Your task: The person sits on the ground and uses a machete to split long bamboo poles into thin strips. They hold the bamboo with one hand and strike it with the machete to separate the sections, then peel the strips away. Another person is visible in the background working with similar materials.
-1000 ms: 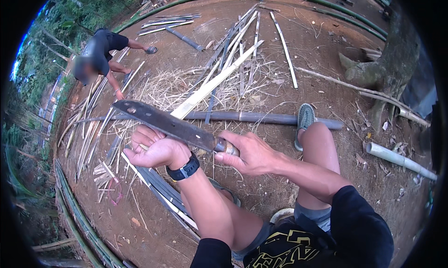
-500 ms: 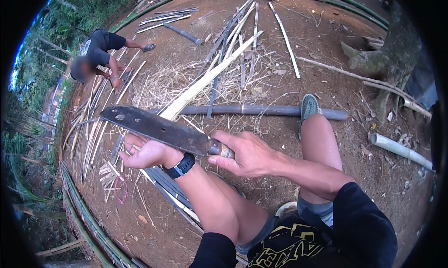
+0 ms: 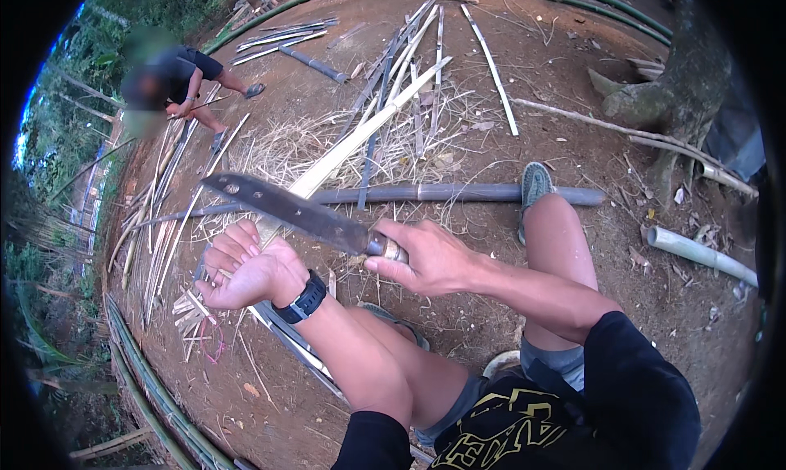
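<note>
My right hand (image 3: 430, 257) is wrapped round the short wooden handle of a machete (image 3: 299, 216). The machete's broad dark blade has several holes and points to the left, above my left hand. My left hand (image 3: 252, 272) is palm up below the blade, its fingers loosely bent and apart, with no grip on anything visible. A long pale split bamboo strip (image 3: 360, 136) slants from the far middle toward my left fingers and passes behind the blade. The strip's near end is hidden by the blade and hand.
A dark bamboo pole (image 3: 458, 192) lies across the ground before me. Shavings (image 3: 286, 142) and several strips lie beyond it. Another person (image 3: 176, 81) bends over at far left. A tree trunk (image 3: 684, 85) and a pale bamboo piece (image 3: 700, 255) are at right.
The blade has lifted away from my left wrist and its tip has swung slightly right. My left hand has come lower, with more of its palm showing. The other person has straightened a little.
</note>
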The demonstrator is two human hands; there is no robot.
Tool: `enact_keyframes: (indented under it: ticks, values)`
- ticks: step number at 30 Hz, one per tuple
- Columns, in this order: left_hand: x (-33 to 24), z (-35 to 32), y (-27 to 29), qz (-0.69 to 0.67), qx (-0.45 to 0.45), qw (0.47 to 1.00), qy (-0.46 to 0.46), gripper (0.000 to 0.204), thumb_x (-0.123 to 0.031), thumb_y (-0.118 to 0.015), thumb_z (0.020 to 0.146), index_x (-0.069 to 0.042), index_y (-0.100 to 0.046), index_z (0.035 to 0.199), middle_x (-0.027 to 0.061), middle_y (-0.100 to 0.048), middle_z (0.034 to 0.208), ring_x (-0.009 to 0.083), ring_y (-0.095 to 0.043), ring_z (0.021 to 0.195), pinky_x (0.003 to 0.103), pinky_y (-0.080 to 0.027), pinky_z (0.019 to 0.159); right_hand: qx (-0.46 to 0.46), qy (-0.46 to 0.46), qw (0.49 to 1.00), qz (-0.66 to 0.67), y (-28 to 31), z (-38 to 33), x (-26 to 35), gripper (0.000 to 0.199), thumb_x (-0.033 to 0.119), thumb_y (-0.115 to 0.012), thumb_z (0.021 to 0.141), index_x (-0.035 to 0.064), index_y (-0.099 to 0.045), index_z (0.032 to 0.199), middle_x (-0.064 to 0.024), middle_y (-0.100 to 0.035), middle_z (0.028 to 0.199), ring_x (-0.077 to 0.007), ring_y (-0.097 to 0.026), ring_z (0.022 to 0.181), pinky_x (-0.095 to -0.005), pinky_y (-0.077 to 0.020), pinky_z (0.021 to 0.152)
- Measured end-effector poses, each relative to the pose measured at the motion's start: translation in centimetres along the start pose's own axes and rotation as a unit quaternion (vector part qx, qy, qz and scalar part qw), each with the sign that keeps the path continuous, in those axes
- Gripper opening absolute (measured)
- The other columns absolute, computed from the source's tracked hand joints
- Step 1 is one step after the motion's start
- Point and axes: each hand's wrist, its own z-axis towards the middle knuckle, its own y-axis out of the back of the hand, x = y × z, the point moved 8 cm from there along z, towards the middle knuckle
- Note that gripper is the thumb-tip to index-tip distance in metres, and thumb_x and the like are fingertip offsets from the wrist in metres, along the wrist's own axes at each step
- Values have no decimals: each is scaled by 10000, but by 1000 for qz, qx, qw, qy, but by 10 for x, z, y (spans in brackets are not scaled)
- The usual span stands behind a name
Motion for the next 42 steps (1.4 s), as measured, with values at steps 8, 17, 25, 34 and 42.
enact_keyframes:
  ticks: [8, 17, 25, 34, 42]
  values:
    - [-11, 1, 3, -6, 8, 1000, 14, 485, -477, -328, 876, -191, -174, 515, 1, -174, 446, 141, -182, 400, 271, -180, 457, -14, -59, 998, -16, 0, 9, -28, 362, 398, -546, 937, 39, -532, 978, -141, -544, 589, -302, -601, 560, -435, -453, 555]
    - [-55, -1, -6, -42, 97, 994, 25, 483, -477, -346, 882, -192, -233, 509, 2, -224, 456, 128, -216, 411, 269, -182, 464, -52, -273, 959, -54, 36, 31, -140, 447, 428, -476, 963, -4, -557, 1041, -76, -586, 675, -182, -583, 571, -407, -510, 595]
    - [-74, 7, 2, -38, 136, 989, 40, 468, -471, -343, 843, -171, -224, 504, 18, -213, 457, 147, -203, 432, 296, -188, 495, 33, -89, 991, -91, 5, 12, -71, 493, 502, -462, 946, 26, -576, 1009, -109, -614, 685, -279, -620, 614, -435, -504, 647]
    - [-92, 4, -20, -67, 225, 971, 50, 505, -489, -404, 880, -172, -253, 517, 6, -257, 482, 123, -232, 445, 289, -197, 516, -80, -314, 946, -21, 29, 5, -196, 613, 557, -438, 943, -5, -578, 1145, -91, -599, 742, -197, -612, 623, -405, -533, 683]
    - [-175, -98, -62, -55, 284, 952, -99, 462, -527, -441, 922, -183, -306, 646, -37, -240, 594, 110, -234, 513, 296, -215, 530, -155, -301, 933, 123, 34, -42, -170, 579, 516, -486, 942, -18, -556, 1156, -77, -581, 654, -148, -580, 537, -338, -483, 536]
